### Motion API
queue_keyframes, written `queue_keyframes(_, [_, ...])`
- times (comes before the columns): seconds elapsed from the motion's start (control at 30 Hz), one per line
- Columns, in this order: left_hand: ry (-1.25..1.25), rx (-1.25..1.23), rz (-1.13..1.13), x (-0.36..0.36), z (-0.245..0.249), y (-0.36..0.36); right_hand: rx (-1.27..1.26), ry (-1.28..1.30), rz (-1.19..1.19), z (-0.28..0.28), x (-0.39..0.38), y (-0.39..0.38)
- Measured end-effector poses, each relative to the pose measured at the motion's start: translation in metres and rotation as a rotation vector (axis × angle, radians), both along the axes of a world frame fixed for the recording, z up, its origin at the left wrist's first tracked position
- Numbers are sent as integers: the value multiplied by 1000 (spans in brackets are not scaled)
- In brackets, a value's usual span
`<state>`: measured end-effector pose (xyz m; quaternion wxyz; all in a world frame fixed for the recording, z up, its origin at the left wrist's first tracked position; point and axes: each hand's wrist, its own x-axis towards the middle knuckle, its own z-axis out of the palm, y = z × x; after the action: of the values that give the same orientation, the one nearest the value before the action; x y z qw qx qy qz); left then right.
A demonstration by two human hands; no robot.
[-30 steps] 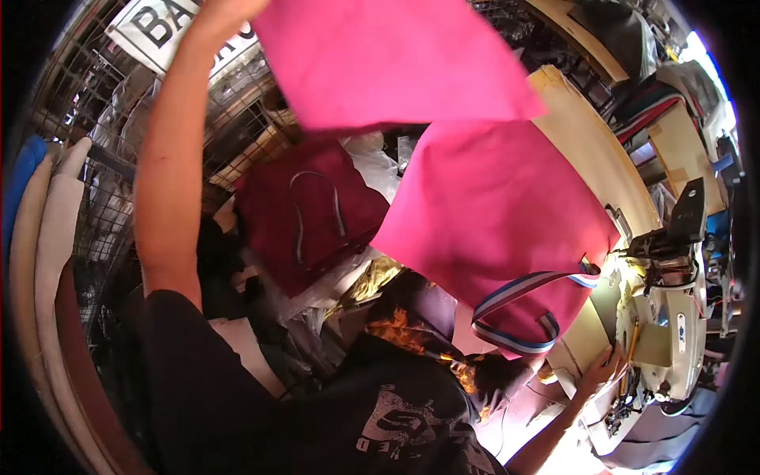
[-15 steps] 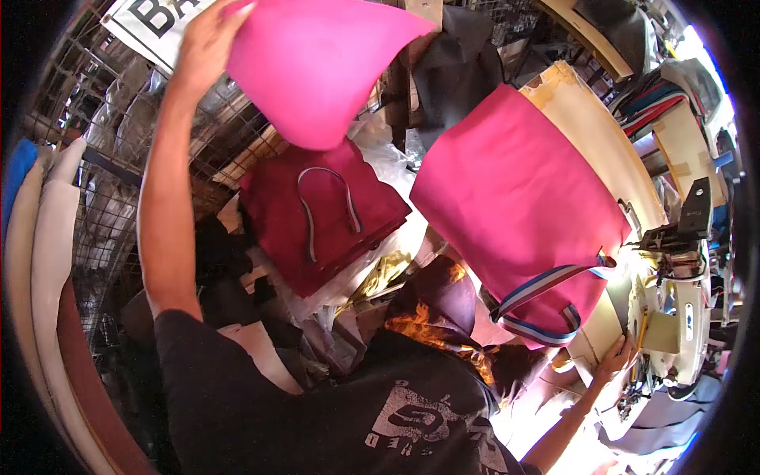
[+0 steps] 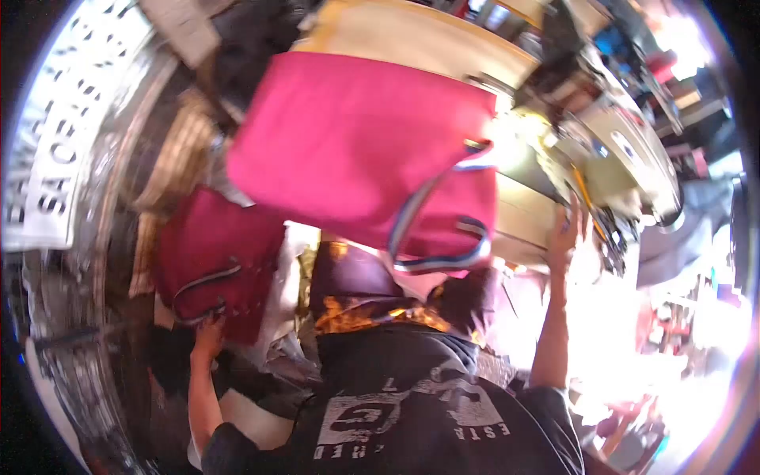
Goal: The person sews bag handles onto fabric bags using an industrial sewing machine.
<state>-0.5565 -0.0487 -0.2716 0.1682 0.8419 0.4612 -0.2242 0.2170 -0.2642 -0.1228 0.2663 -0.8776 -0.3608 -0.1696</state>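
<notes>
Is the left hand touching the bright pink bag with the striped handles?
No, the left hand rests on the dark red bag instead.

A bright pink bag [image 3: 356, 142] is carrying a handle [image 3: 412, 214] striped blue and white. The darker crimson bag [image 3: 226, 245] is showing a grey-striped strap [image 3: 207, 279]. The black shirt [image 3: 412, 412] is bearing pale grey print, and orange flames [image 3: 364, 317] are licking across dark purple cloth [image 3: 348, 277].

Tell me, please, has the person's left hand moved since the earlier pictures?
Yes. The left hand has dropped from the sign down to the near edge of the dark red bag.
</notes>
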Motion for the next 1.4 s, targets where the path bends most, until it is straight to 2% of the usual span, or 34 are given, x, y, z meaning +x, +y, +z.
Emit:
queue_keyframes(0.07, [14, -83, 163, 71, 55, 3, 119, -130, 79, 24, -34, 9])
queue_keyframes(0.1, [-81, -50, 90, 105, 78, 6, 214, -196, 159, 26, -44, 9])
queue_keyframes(0.13, [-168, -21, 22, 143, 102, 9, 153, -236, 206, 24, -55, -1])
queue_keyframes(0.17, [-251, 0, -46, 181, 127, 8, 98, -188, 170, 28, -80, -7])
queue_keyframes(0.27, [-688, 82, -277, 300, 194, -14, 140, 160, 336, 28, -140, -18])
queue_keyframes(0.3, [-848, 71, -386, 331, 202, -23, 173, 281, 386, 21, -152, -17])
queue_keyframes(0.37, [-989, 187, -658, 391, 212, -45, 190, 469, 318, 0, -166, -19])
queue_keyframes(0.43, [-981, 257, -770, 437, 213, -64, 309, 607, 216, -4, -171, -13])
queue_keyframes(0.53, [-980, 427, -664, 494, 215, -65, 426, 854, 161, -23, -174, -2])
queue_keyframes(0.57, [-907, 473, -563, 506, 215, -58, 408, 830, 177, -23, -175, 2])
queue_keyframes(0.63, [-805, 671, -495, 517, 197, -27, 432, 893, 178, -18, -181, 10])
queue_keyframes(0.7, [-712, 699, -481, 518, 181, 12, 485, 972, 165, -26, -184, 12])
queue_keyframes(0.77, [-755, 597, -523, 518, 190, 45, 498, 1077, 131, -28, -184, 13])
queue_keyframes(0.83, [-657, 623, -577, 520, 202, 79, 471, 1196, 159, -24, -183, 9])
queue_keyframes(0.9, [-663, 497, -619, 521, 211, 108, 430, 1257, 184, -12, -179, 7])
queue_keyframes(0.93, [-655, 594, -684, 521, 216, 111, 406, 1248, 211, -10, -177, 5])
queue_keyframes(1.03, [-725, 678, -687, 517, 246, 70, 400, 1243, 273, 1, -179, 1])
queue_keyframes(1.1, [-762, 431, -878, 502, 279, 10, 478, 1279, 286, 19, -183, 1])
queue_keyframes(1.17, [-792, 57, -959, 482, 274, -32, 441, 1224, 352, 31, -181, 4])
queue_keyframes(1.23, [-798, 37, -867, 464, 258, -54, 445, 1164, 410, 64, -182, 11])
queue_keyframes(1.27, [-838, 101, -819, 456, 250, -54, 423, 1079, 470, 78, -180, 19])
queue_keyframes(1.37, [-1078, 272, -608, 445, 252, -36, 397, 992, 629, 104, -174, 50])
queue_keyframes(1.4, [-1111, 253, -410, 450, 269, -39, 432, 916, 710, 113, -171, 62])
